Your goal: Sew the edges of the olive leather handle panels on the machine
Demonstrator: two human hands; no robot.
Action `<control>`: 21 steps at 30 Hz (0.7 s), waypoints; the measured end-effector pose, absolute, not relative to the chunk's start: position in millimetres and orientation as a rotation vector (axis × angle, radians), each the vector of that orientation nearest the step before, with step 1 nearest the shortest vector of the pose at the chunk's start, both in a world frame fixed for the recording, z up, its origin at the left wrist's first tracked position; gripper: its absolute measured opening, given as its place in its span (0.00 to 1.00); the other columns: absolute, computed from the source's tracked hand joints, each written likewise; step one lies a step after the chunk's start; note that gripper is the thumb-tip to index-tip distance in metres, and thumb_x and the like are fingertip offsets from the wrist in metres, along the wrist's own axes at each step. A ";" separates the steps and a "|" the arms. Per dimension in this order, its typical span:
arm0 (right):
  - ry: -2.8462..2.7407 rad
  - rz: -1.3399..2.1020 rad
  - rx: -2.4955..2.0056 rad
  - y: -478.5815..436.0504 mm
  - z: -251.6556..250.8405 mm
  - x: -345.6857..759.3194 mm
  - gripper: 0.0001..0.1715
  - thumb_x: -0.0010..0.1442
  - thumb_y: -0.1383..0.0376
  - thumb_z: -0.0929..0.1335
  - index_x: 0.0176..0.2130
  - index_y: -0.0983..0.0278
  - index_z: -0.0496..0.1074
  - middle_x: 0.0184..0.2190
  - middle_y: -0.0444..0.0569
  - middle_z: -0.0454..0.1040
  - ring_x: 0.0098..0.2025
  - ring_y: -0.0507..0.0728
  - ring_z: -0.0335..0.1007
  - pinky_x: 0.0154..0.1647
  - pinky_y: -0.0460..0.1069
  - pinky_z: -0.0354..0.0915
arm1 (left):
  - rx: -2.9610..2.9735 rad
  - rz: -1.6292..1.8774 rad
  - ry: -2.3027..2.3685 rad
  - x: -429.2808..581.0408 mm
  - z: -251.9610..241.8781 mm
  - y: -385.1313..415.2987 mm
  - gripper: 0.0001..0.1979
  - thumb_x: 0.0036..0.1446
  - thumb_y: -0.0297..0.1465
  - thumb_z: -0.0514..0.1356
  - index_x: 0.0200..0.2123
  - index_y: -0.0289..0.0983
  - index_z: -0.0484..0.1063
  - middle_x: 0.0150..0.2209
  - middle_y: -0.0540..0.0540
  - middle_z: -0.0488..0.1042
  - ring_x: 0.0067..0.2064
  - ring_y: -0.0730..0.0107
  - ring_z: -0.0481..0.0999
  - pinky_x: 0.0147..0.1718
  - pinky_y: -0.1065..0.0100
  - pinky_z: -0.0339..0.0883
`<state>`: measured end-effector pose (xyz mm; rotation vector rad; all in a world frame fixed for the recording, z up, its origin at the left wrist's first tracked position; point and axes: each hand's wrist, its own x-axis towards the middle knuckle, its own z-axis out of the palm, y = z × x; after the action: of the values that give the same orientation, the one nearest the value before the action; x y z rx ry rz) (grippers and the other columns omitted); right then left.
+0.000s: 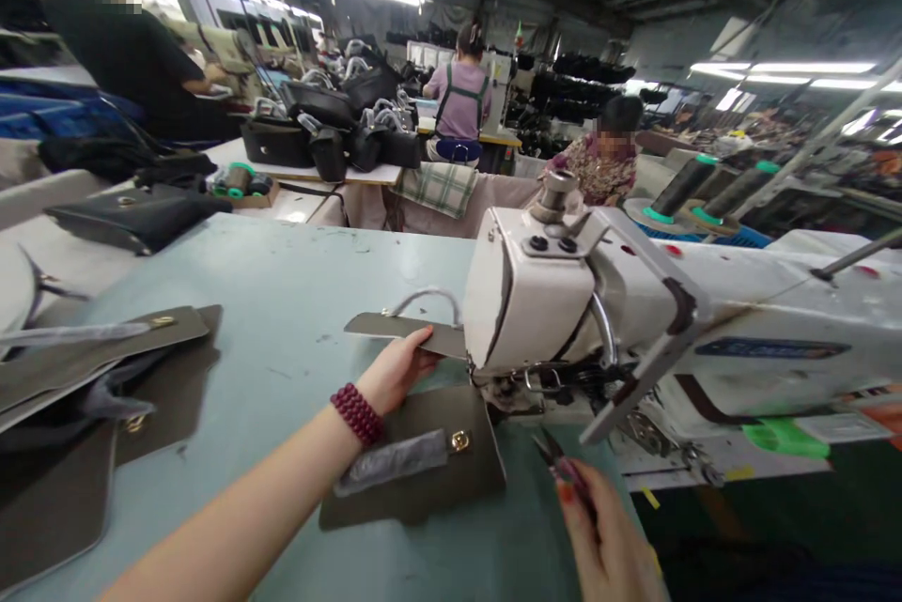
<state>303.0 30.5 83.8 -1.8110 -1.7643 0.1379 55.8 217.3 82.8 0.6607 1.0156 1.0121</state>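
Note:
My left hand [400, 367], with a dark red bead bracelet at the wrist, grips the edge of a grey-green leather strip [405, 330] that runs under the head of a white sewing machine [536, 301]. Below that hand lies a grey-green leather panel [451, 480] with a brass snap and a dark strap piece on it. My right hand [606, 536] at the bottom edge is closed on small thread snips [556, 461], whose tips point toward the needle area.
A stack of similar leather panels [85, 377] lies at the left on the pale green table [296, 283]. A dark bag [133, 217] sits at the far left corner. Other people work at tables behind, beside black bags [331, 123] and thread cones [683, 189].

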 end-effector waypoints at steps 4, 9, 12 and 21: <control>-1.964 0.194 -1.813 57.4 116.9 240.8 0.11 0.66 0.60 0.62 0.43 0.59 0.71 0.33 0.46 0.81 0.31 0.56 0.79 0.25 0.44 0.69 | 0.662 1.301 1.055 39.8 96.6 192.5 0.17 0.53 0.42 0.61 0.40 0.35 0.74 0.46 0.42 0.79 0.49 0.63 0.76 0.48 0.67 0.67; -2.046 0.128 -2.042 92.3 135.2 194.2 0.07 0.62 0.63 0.66 0.35 0.62 0.74 0.26 0.49 0.79 0.26 0.60 0.78 0.22 0.46 0.61 | 0.722 1.409 1.212 29.0 101.9 171.9 0.20 0.53 0.43 0.61 0.41 0.33 0.75 0.38 0.42 0.81 0.46 0.60 0.77 0.48 0.64 0.68; -2.047 0.159 -2.074 100.3 141.8 184.6 0.08 0.63 0.63 0.66 0.34 0.63 0.74 0.26 0.50 0.79 0.27 0.60 0.78 0.22 0.46 0.58 | 0.786 1.381 1.330 26.3 104.2 166.6 0.18 0.52 0.41 0.62 0.39 0.32 0.77 0.33 0.43 0.80 0.43 0.60 0.77 0.47 0.65 0.67; -1.817 0.788 -1.704 41.2 110.6 252.7 0.21 0.65 0.52 0.59 0.32 0.59 0.73 0.22 0.45 0.76 0.24 0.54 0.74 0.23 0.43 0.61 | 1.041 1.131 1.325 26.7 125.5 222.2 0.12 0.44 0.38 0.66 0.22 0.34 0.75 0.28 0.39 0.79 0.40 0.50 0.77 0.45 0.55 0.67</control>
<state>252.7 41.2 110.6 -1.7045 -1.8167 0.7876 26.7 222.2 125.5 1.0414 1.3249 1.1313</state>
